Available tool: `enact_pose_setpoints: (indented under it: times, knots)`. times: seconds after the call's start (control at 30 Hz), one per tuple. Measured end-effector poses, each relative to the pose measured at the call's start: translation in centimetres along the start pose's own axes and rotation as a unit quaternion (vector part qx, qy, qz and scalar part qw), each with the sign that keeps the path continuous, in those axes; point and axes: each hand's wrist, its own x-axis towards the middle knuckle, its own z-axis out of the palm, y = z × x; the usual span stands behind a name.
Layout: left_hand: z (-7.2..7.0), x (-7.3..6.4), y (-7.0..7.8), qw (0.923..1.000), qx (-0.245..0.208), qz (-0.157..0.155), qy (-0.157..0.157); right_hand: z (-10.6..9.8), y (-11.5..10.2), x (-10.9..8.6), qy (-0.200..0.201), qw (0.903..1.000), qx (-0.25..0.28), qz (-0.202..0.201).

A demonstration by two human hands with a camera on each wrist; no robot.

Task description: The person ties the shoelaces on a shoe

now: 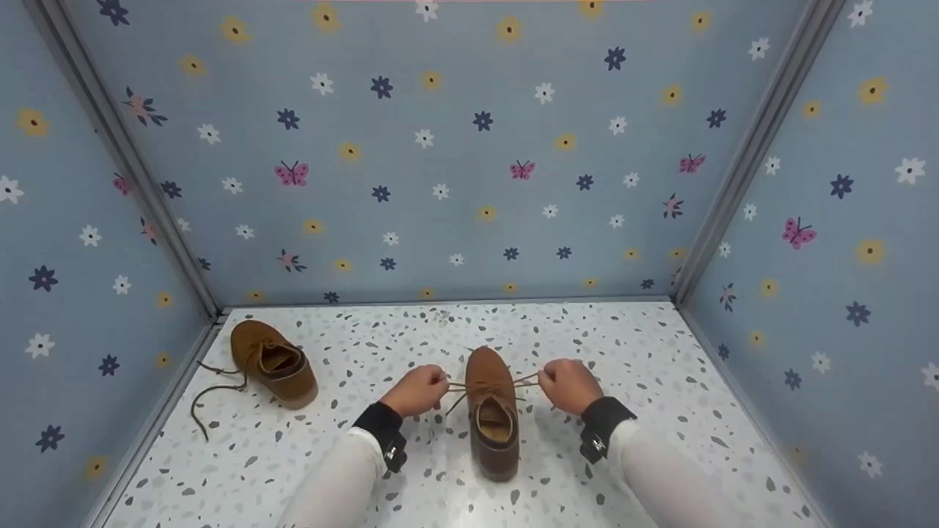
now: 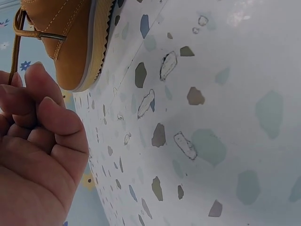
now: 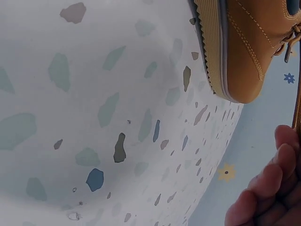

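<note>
In left hand [image 1: 417, 391] and right hand [image 1: 570, 386], brown shoelaces [image 1: 489, 386].

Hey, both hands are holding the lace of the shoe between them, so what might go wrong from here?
If the left hand pulls harder than the right hand, the lace may end up lopsided. No hand steadies the body of the shoe between them, so it might twist or slide. The other shoe has a loose lace trailing beside it, which could get snagged.
</note>
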Motion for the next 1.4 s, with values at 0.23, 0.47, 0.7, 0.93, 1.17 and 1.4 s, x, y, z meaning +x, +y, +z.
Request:
enact_pose_setpoints:
  times: [0.23, 0.47, 0.7, 0.93, 1.17, 1.4]
  knots:
    - [-0.4, -0.2, -0.1, 0.9991, 0.036, 0.015, 0.015, 0.1, 0.1, 0.2, 0.007, 0.9999, 0.002, 0.007]
    - [-0.7, -0.1, -0.1, 0.9994, 0.032, -0.002, 0.012, 0.0, 0.5, 0.4, 0.012, 0.9998, 0.01, 0.011]
    - [-0.8, 0.0, -0.4, 0.9997, 0.022, -0.006, 0.006, 0.3, 0.9, 0.5, 0.011, 0.9997, 0.011, 0.019]
    - [-0.4, 0.0, -0.6, 0.9995, 0.027, -0.007, 0.017, 0.9, 1.3, 0.3, 0.005, 0.9997, 0.002, 0.024]
    - [0.1, -0.3, -0.6, 0.9992, 0.008, -0.022, 0.033, 1.2, 1.1, 0.1, -0.016, 0.9985, 0.014, 0.051]
    - [0.6, -0.3, -0.5, 0.9979, -0.019, -0.044, 0.044, 1.1, 0.9, -0.3, -0.041, 0.9971, 0.006, 0.064]
